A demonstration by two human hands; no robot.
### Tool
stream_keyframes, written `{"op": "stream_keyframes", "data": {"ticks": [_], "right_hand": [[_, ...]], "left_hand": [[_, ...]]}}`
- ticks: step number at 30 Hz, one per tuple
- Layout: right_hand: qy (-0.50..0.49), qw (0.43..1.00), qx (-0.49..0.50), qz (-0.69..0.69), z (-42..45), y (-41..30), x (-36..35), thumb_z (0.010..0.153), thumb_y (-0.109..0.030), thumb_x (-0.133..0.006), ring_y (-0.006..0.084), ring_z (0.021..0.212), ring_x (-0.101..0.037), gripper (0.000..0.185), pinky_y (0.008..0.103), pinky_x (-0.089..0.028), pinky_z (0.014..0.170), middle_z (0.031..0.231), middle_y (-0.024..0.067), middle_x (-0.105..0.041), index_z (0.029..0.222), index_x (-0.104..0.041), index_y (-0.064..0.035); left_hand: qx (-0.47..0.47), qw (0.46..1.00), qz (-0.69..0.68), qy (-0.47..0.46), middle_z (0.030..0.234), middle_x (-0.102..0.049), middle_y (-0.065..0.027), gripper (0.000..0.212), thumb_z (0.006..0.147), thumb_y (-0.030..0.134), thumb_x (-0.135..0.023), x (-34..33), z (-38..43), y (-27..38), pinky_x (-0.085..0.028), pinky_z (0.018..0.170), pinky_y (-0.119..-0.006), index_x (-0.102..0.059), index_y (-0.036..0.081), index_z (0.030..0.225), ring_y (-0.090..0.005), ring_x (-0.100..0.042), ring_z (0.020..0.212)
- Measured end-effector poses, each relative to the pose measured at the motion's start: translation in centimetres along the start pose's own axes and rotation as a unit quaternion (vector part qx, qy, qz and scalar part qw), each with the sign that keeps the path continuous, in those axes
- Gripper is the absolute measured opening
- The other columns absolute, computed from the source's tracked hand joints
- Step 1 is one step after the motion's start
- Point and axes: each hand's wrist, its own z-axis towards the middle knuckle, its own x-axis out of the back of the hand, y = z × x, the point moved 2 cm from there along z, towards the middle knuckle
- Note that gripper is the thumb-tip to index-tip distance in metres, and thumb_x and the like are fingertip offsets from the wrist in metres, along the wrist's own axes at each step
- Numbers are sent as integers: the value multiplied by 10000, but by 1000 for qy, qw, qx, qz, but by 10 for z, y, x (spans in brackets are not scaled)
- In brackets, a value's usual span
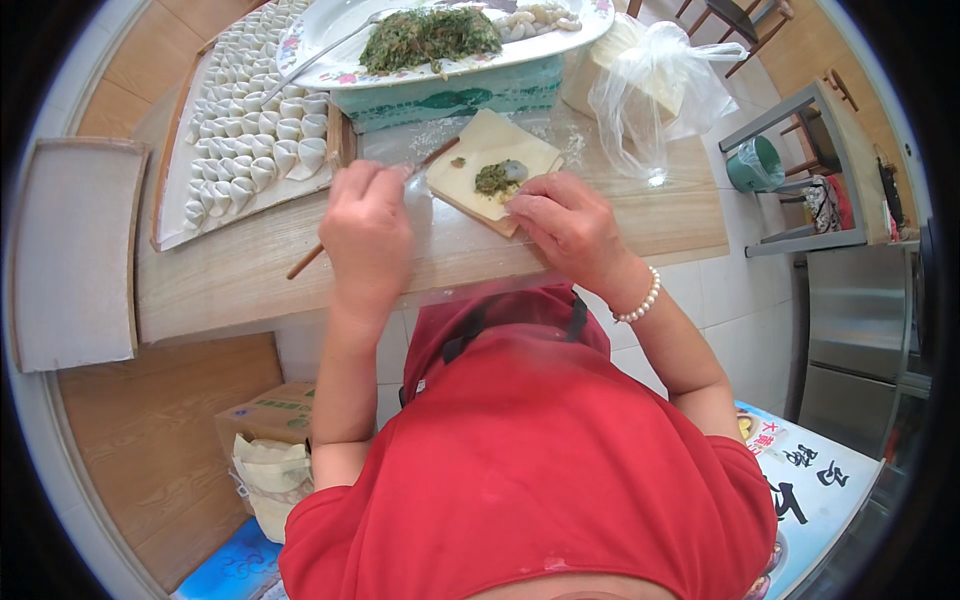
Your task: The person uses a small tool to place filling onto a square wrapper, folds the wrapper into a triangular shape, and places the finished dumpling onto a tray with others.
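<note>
A stack of square dough wrappers lies on the wooden table, with green chopped filling and a grey shrimp-like piece on the top sheet. The fingertips of my right hand pinch that sheet's near right edge beside the filling. My left hand, slightly blurred, is closed around a thin brown wooden stick left of the stack. Above, an oval floral plate holds a green filling mound, pale shrimp-like pieces and a metal utensil.
A wood-edged tray with rows of folded dumplings stands at the left. The plate rests on a green box. A clear plastic bag sits at the right, near the table edge. Another shallow tray is at far left.
</note>
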Motion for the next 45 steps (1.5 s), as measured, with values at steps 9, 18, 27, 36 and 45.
{"op": "stream_keyframes", "data": {"ticks": [9, 18, 27, 36, 45], "right_hand": [[10, 1000, 16, 0, -1, -3, -1, 738, -8, -714, 269, 772, -631, 145, 358, -535, 673, 855, 98, -633, 862, -643, -34], [-52, 986, -143, 69, 31, 12, 11, 780, -117, -768, 207, 647, -606, 125, 310, -494, 593, 750, 99, -636, 803, -703, -13], [-93, 989, -93, 64, 47, 17, 16, 776, -97, -774, 214, 670, -615, 124, 292, -492, 590, 769, 96, -637, 786, -691, -6], [-6, 1000, -11, 9, 3, -13, 0, 782, -36, -718, 274, 771, -641, 118, 372, -544, 688, 886, 99, -642, 867, -635, -38], [-4, 1000, 5, 18, -5, -12, -1, 733, 38, -723, 249, 781, -641, 212, 347, -544, 659, 892, 110, -654, 931, -694, -33]], "left_hand": [[15, 996, -86, -31, 861, -642, -114, 141, 785, -13, -617, -23, -10, 19, -498, 680, -410, -704, 54, 873, -333, -610, 826], [-3, 974, -172, -146, 854, -645, -107, 101, 773, -10, -658, -31, 17, -4, -488, 725, -415, -722, 54, 819, -329, -606, 838], [10, 989, -135, -56, 887, -639, -108, 155, 783, -64, -674, -11, 12, 0, -489, 739, -340, -718, 20, 905, -268, -610, 849], [-117, 986, 42, 107, 872, -645, -74, 174, 730, -68, -656, 17, 76, -13, -487, 747, -371, -718, 33, 857, -261, -586, 857], [-55, 991, -122, -25, 853, -636, -114, 184, 717, -76, -640, -13, -9, 3, -493, 726, -368, -707, 44, 840, -313, -587, 844]]}}
